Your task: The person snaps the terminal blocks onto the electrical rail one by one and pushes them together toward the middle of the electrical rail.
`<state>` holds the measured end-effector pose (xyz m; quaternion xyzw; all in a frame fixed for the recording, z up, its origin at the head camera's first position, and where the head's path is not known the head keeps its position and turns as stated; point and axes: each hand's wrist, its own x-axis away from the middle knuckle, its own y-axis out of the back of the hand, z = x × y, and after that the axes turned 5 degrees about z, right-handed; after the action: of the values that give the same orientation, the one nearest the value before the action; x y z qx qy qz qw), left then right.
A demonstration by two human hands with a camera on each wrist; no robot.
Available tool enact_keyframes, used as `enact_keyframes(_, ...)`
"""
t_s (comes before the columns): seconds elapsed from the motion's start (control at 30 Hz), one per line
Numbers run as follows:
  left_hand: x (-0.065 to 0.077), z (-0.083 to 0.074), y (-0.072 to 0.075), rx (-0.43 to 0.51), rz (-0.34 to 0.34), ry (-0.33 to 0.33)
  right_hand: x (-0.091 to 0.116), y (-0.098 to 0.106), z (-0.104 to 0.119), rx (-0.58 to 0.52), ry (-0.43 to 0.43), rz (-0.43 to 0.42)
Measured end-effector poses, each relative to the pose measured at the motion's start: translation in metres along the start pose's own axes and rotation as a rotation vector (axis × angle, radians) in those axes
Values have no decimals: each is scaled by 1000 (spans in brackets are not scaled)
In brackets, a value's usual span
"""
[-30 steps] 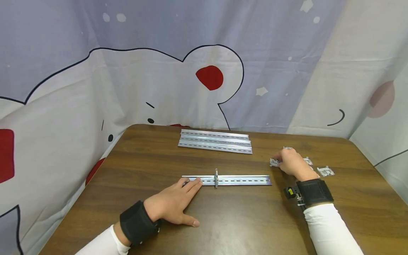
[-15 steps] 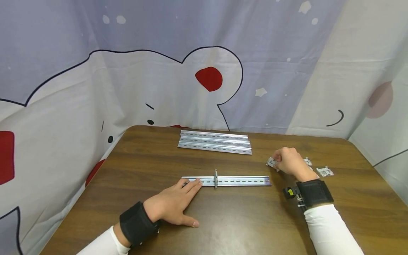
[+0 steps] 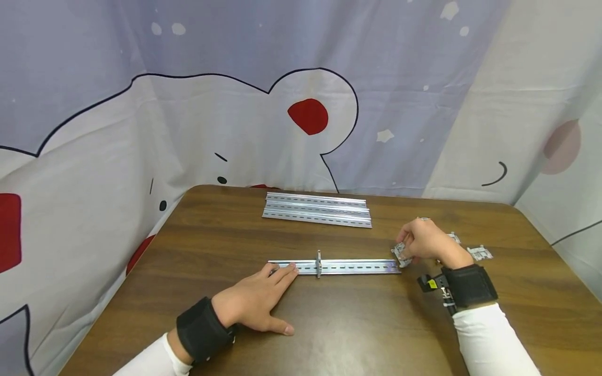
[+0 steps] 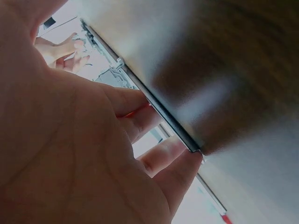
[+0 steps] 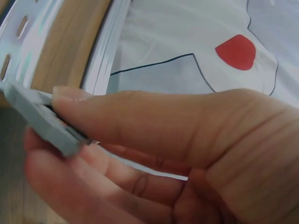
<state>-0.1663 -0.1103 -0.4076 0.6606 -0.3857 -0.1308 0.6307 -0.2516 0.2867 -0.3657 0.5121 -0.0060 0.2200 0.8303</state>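
Note:
A slotted metal DIN rail lies across the middle of the table, with one small terminal block standing upright on it. My left hand rests its outstretched fingertips on the rail's left end, thumb spread out on the tabletop. Just past the rail's right end, my right hand pinches a flat grey terminal block between thumb and fingers. In the head view this block's lower corner comes close to the rail's end.
Several more DIN rails lie side by side at the back of the wooden table. Loose terminal blocks lie to the right, partly hidden behind my right hand. A printed curtain hangs behind the table.
My right hand has drawn the grey terminal block slightly toward the rail's right end and turned it to a steeper angle. My left hand has stayed on the rail.

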Motion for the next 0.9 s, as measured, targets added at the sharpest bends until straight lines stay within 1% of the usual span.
enact_keyframes(0.17,0,1,-1,8,-5,-7,2,-1,5,-78,-35,28)
enact_keyframes(0.3,0,1,-1,7,-10,-10,3,-4,9,-80,-53,40)
enact_keyframes(0.43,1,0,-1,6,-14,-9,3,-8,17,-37,-70,18)
enact_keyframes(0.7,0,0,1,-8,-17,-16,2,-16,32,109,-119,-67)
enact_keyframes(0.9,0,0,-1,-8,-20,-21,-2,-21,36,178,-96,-107)
